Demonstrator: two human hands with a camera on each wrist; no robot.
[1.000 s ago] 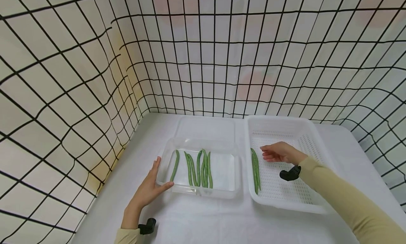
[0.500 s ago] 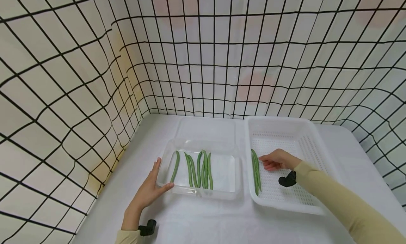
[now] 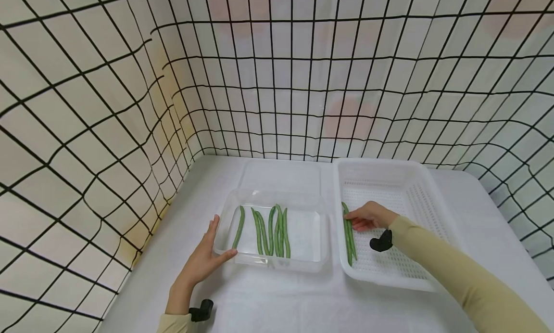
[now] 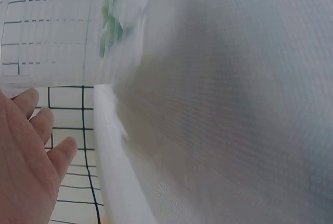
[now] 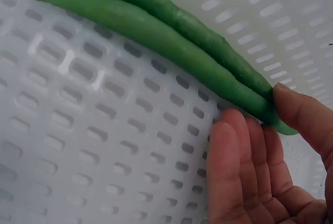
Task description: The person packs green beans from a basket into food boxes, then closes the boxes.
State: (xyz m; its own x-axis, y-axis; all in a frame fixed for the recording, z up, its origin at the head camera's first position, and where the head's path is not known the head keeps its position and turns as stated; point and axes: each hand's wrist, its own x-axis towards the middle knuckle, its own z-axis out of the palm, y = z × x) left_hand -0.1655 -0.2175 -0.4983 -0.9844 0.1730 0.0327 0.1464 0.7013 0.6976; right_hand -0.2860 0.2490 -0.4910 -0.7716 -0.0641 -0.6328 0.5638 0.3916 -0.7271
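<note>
My left hand (image 3: 201, 258) rests against the left end of a clear plastic container (image 3: 303, 264), its thumb on the front rim and its fingers along the side. Inside lie several green beans (image 3: 282, 232), one of them apart at the left. In the white perforated basket (image 3: 402, 281), two green beans (image 5: 171, 41) lie side by side along the left wall. My right hand (image 3: 370, 215) reaches in and pinches near one end of them with thumb and fingertips. Whether one bean or both are between the fingers is hard to tell. The left wrist view shows my left fingers (image 4: 41, 122) beside the container.
Black wire grid (image 3: 303, 73) walls enclose the back and both sides. A flat clear lid-like sheet (image 3: 281, 174) lies behind the container on the white-covered table (image 3: 298, 304). The basket stands close to the container's right side.
My right hand has moved left and slightly down inside the basket, from beside the two green beans to gripping at them. My left hand and the container have stayed put.
</note>
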